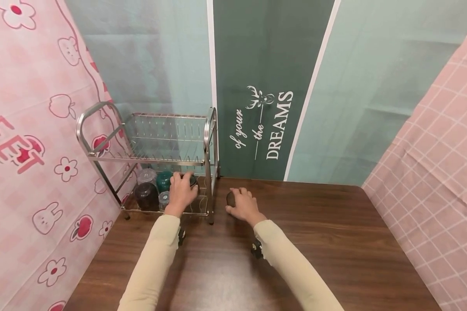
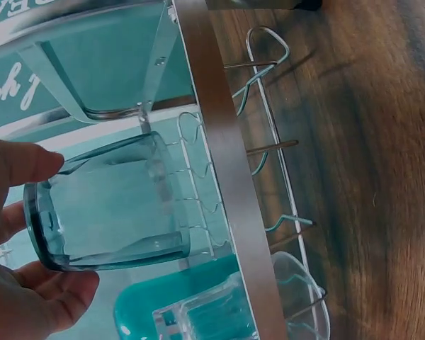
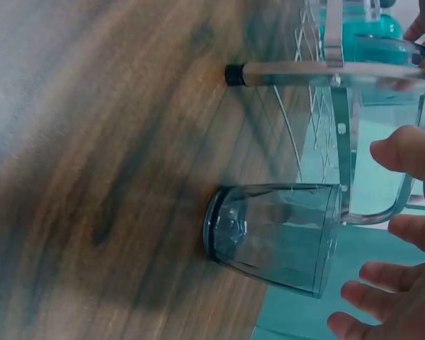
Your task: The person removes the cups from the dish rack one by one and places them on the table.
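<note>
On the lower tier of a metal dish rack (image 1: 148, 161), my left hand (image 1: 182, 192) grips a grey-blue drinking glass (image 2: 113, 205) by its thick base, thumb on one side and fingers on the other. That glass is upside down, its rim by the rack's wires. Just right of the rack, a second grey-blue drinking glass (image 3: 276, 237) stands upright on the wooden table. My right hand (image 3: 404, 241) is spread near its rim, thumb and fingers apart from the glass in the right wrist view.
Left of my left hand, the lower tier holds a dark glass (image 1: 147, 197), a teal glass (image 1: 164, 180) and clear glasses, one small (image 1: 164, 198). The rack's front post (image 1: 209, 185) stands between my hands. Patterned cloths hang behind and beside the table (image 1: 315, 233).
</note>
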Motion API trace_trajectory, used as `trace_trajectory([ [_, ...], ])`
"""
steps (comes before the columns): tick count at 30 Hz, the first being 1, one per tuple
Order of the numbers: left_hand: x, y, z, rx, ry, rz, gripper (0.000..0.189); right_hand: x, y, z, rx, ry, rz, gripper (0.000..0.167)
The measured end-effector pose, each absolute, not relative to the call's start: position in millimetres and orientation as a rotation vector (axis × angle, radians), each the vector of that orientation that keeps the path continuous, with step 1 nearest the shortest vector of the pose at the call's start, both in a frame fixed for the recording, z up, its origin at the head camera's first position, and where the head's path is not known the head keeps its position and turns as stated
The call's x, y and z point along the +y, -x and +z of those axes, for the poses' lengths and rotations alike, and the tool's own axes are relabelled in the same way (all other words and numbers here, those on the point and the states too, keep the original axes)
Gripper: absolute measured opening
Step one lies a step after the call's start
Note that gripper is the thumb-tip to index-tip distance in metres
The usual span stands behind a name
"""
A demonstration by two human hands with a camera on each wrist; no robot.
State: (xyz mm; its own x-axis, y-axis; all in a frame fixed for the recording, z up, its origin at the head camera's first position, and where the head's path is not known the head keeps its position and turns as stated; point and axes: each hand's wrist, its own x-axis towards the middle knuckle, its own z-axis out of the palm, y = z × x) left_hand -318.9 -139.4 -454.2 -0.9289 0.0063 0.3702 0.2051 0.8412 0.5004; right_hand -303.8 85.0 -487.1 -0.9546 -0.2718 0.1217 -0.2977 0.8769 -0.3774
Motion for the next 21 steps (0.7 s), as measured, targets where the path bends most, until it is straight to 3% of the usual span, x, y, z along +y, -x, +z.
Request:
trace_trajectory([
  [21,-143,276,-456,-2.553,0.223,-0.77,0.045,96,268,-483,-3.034,-0.573,0.578,0.063],
])
